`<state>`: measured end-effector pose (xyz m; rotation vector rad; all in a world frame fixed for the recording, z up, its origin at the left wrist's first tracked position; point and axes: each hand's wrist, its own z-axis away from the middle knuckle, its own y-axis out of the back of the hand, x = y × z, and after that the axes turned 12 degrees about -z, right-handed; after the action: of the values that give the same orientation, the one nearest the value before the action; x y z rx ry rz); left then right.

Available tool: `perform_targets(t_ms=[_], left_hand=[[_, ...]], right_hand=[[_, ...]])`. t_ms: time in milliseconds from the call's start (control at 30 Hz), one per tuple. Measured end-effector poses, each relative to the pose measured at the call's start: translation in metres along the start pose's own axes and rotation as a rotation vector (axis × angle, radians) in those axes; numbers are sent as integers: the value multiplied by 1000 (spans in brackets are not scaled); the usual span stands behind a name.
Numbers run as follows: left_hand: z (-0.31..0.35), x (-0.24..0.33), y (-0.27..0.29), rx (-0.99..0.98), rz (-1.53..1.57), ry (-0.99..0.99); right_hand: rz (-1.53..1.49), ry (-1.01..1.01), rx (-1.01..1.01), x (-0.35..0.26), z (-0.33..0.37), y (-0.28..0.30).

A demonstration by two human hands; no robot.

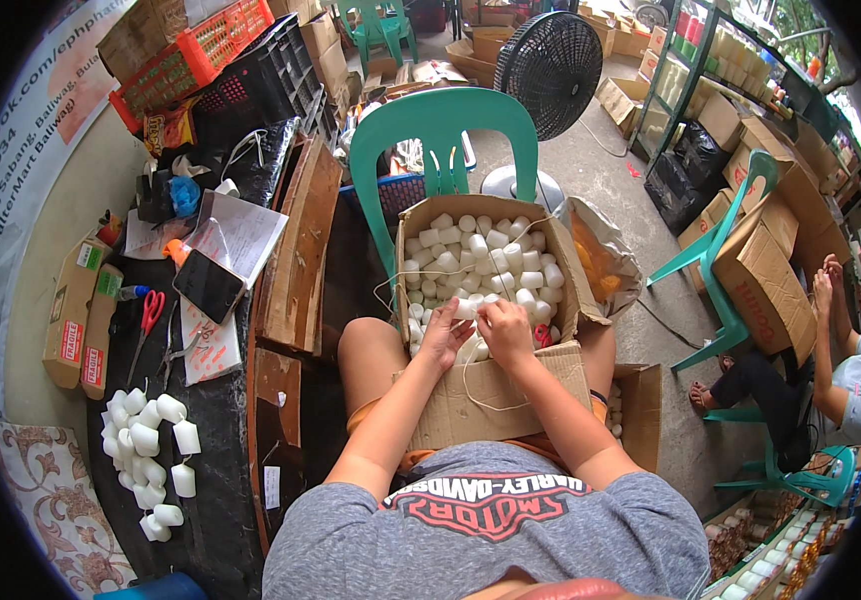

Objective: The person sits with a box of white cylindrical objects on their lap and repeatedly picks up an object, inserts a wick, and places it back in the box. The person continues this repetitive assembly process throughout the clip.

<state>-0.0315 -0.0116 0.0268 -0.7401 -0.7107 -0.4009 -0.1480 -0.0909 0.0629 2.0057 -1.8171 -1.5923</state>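
A white piece (468, 308) is held between the narrowed thumb and fingers of the left hand (441, 338), above the front part of an open cardboard box (564, 265). The fingers of the right hand (507, 332) are drawn close together at the piece's right end; whether the piece or the cord is pinched there cannot be told. A thin cord (470, 385) is looped below the hands, over the front flap (426, 418).

The box is filled with white pieces (471, 245) and is bounded at the back by a green chair (374, 150). On the left, the dark table (206, 520) is edged by wooden boards (296, 245), and scissors (153, 312) and a string of white pieces (146, 440) are laid on it. The box's right side is flanked closely by a sack (606, 260); beyond it, open floor (676, 395) is left before a second green chair (726, 275).
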Motion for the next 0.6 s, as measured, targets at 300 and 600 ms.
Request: perform_targets(t_ms=[300,600], left_hand=[[1,1,-1,-14,-14,4],[-3,-3,-2,-28,-81,-31]], right_hand=[[21,16,29,3,1,-3],[27,26,27,11,9,-7]])
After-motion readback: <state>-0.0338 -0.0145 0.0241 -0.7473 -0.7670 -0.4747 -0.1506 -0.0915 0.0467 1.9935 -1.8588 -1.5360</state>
